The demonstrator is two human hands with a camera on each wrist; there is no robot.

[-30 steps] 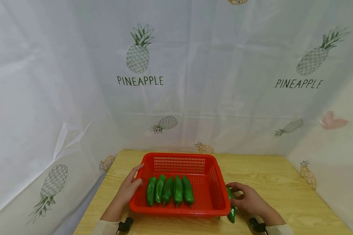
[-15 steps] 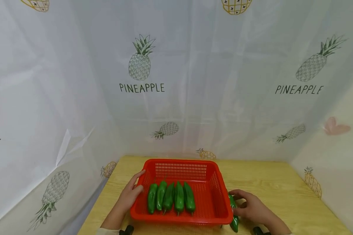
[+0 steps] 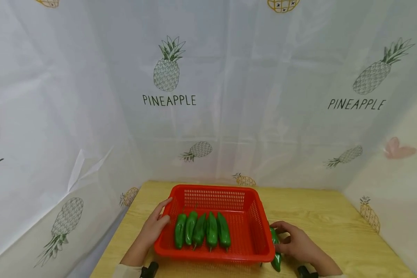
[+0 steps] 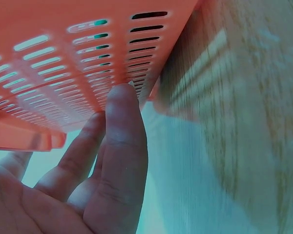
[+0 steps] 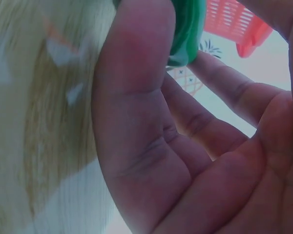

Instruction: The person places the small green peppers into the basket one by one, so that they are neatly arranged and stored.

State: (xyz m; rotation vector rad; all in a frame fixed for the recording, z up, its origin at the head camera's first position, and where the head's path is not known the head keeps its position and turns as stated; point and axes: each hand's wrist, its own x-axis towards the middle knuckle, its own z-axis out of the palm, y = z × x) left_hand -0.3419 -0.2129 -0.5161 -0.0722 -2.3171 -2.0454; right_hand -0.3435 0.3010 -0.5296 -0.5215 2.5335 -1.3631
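A red plastic basket point(image 3: 213, 256) with slotted walls stands on the table, and several long green peppers point(image 3: 212, 231) lie side by side in its left half. At its left side, my left hand point(image 3: 152, 227) holds the rim; the left wrist view shows fingertips point(image 4: 122, 100) against the outer slotted wall point(image 4: 53, 63). Just outside the right wall, my right hand point(image 3: 297, 243) grips another green pepper point(image 3: 276, 262) between thumb and fingers. In the right wrist view only an end of that pepper point(image 5: 188, 39) shows, the fingers partly hiding it.
The wooden table point(image 3: 316, 212) carries the basket and reaches back to a white curtain point(image 3: 250, 116) printed with pineapples. Curtain also encloses the left and right sides. Dark wrist devices point(image 3: 149, 269) sit at both wrists.
The head view has tilted slightly, shifting the whole scene in the frame. Both hands keep nearly the same places on the basket and the outside pepper.
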